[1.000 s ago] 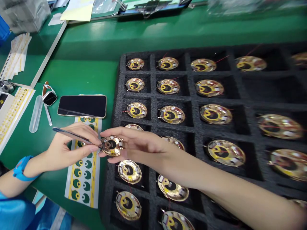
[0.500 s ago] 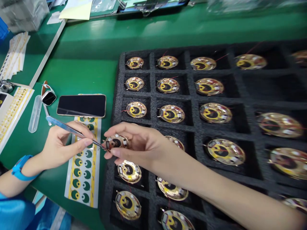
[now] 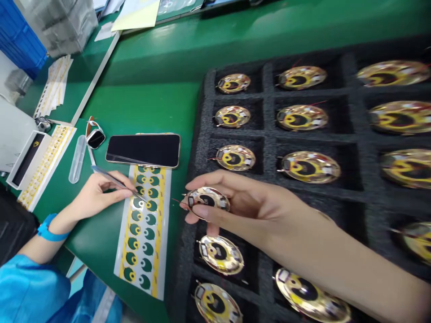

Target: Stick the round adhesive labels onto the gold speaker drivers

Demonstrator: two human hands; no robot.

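My left hand (image 3: 97,193), blue band at its wrist, is closed on metal tweezers (image 3: 116,180), whose tips are over the sticker sheet (image 3: 167,197). The sheet has yellow edges and rows of round cut-outs showing green. My right hand (image 3: 249,197) grips a round gold-rimmed part (image 3: 210,202) between thumb and fingers, at the left edge of the black foam tray (image 3: 267,107). A dark disc and small components show on the part's face, and a thin red wire sticks out on its left. Similar gold parts (image 3: 220,255) lie in the tray's compartments.
A phone (image 3: 143,150) lies across the sheet's top end. Left of it are a watch (image 3: 95,138), a clear plastic case (image 3: 77,159) and a white box (image 3: 28,159) beside more sticker strips (image 3: 50,161). Papers (image 3: 136,15) and a blue crate (image 3: 22,38) stand farther back.
The tweezers' tips have left the gold part and moved left over the sticker sheet. The hands are farther apart. The view has shifted left, showing more of the crate and white box.
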